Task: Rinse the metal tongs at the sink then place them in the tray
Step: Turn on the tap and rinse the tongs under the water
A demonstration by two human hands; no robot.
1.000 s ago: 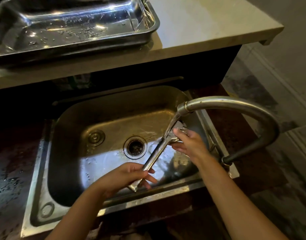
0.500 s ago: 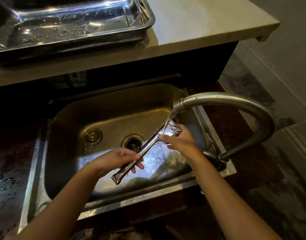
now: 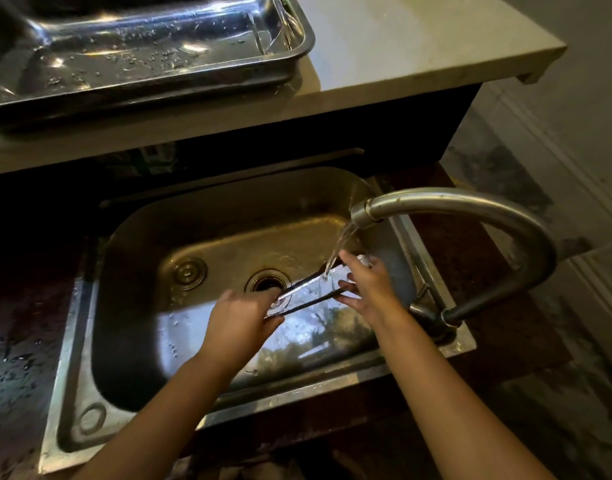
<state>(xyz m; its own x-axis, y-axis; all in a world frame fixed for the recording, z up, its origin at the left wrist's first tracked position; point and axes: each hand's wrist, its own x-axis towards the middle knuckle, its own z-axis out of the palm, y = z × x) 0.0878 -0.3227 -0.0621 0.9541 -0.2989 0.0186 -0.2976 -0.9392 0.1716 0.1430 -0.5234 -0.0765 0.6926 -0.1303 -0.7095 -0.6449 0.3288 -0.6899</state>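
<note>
The metal tongs [image 3: 309,292] lie across the middle of the steel sink [image 3: 135,306], their two arms spread apart. Water runs from the curved faucet [image 3: 471,209] onto the upper arm. My left hand [image 3: 238,320] grips the hinge end, just in front of the drain [image 3: 268,282]. My right hand [image 3: 370,289] holds the tip ends under the spout, fingers wrapped around them. The wet steel tray [image 3: 290,60] sits on the pale counter [image 3: 401,57] behind and above the sink, at the upper left.
A dark, wet worktop [image 3: 17,341] surrounds the sink on the left. The faucet base [image 3: 436,317] stands at the sink's right rim. Tiled floor [image 3: 557,341] lies to the right. A dark gap separates the sink from the raised counter.
The tongs have turned flatter and their arms have spread apart. My left hand slid to the hinge end and moved toward the drain. My right hand stays at the tips under the water.
</note>
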